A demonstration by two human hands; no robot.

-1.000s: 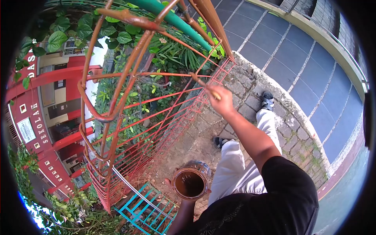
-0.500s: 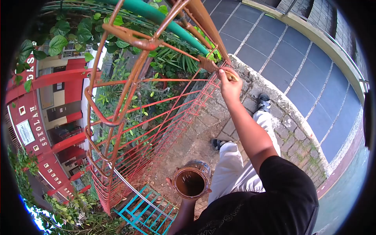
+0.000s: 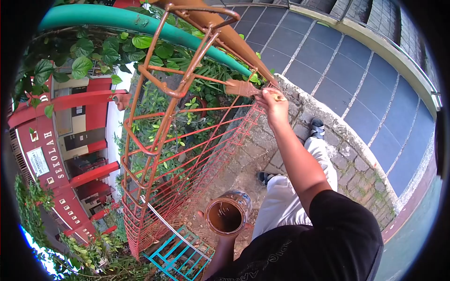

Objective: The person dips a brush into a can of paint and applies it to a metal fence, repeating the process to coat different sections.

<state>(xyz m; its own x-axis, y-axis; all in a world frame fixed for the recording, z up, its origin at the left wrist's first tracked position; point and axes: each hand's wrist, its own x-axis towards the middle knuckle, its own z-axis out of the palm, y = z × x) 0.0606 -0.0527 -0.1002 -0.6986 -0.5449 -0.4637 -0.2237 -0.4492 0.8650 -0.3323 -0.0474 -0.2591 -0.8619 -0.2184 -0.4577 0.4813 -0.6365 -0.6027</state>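
My right hand (image 3: 273,105) is closed round the handle of a paintbrush (image 3: 241,88), its brown-coated bristles pointing left. The bristle end lies at a thin brown bar of the wire fence (image 3: 161,126). That fence is brown on its upper bars and red lower down. Low in the view, my left hand (image 3: 227,240) grips a paint can (image 3: 212,219) from below, mostly hidden by it. The can's open mouth faces me, with brown paint inside and smears on its rim.
A thick green pipe (image 3: 117,19) and a brown post (image 3: 225,35) cross above the fence. Leafy plants (image 3: 112,51) grow behind it. A turquoise metal rack (image 3: 180,255) stands at the bottom. Paving stones (image 3: 243,147) lie underfoot, with a raised curb (image 3: 323,114) beside dark tiles.
The view has shifted, so the fence sits further right. The right hand has moved slightly down with the brush, whose bristles now show more fully. The left hand still holds the can.
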